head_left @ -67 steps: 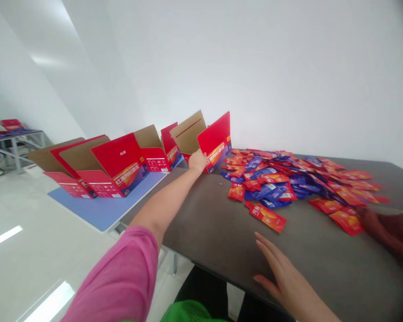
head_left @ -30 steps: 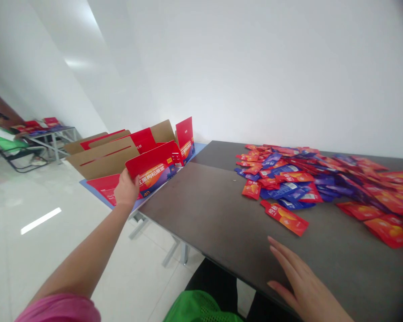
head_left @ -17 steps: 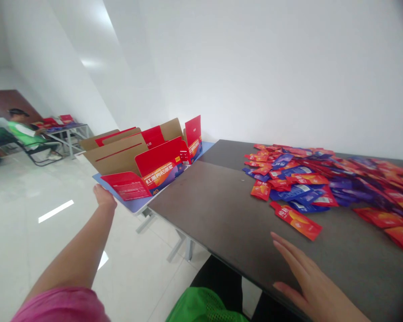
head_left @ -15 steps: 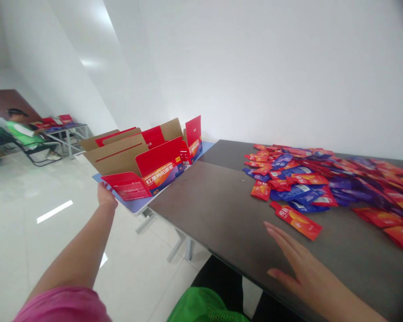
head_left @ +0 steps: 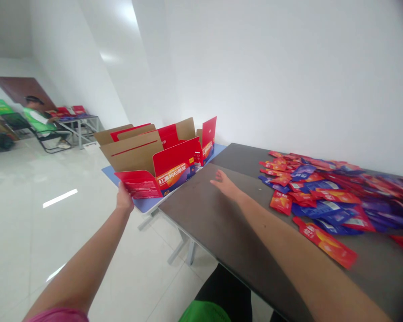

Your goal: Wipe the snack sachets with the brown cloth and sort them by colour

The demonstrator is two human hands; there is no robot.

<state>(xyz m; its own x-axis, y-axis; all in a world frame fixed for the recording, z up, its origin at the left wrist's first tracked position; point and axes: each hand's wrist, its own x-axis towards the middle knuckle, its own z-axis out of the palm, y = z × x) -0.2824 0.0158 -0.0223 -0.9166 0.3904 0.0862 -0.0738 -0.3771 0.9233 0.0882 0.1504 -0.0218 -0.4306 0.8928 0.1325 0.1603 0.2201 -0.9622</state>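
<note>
My left hand (head_left: 124,201) is closed on the near flap of the nearest red carton (head_left: 173,166). The carton stands open on a blue board (head_left: 144,205) beside the dark table (head_left: 221,223). My right hand (head_left: 223,183) reaches out over the dark table toward that carton. Its fingers are stretched out and it holds nothing. It hovers a little short of the carton's front. A heap of red and blue sachets (head_left: 322,192) covers the table to the right of my right arm. One red sachet (head_left: 325,241) lies nearest to me.
More open red and brown cartons (head_left: 134,136) stand in a row behind the nearest one. A white wall runs behind the table. At far left a person in green (head_left: 36,118) sits by another table (head_left: 75,120) that bears red boxes. A glossy white floor lies below.
My right hand has lifted from the table's near edge and reached forward toward the carton. My left hand has closed on the carton's near flap. The view has swung left.
</note>
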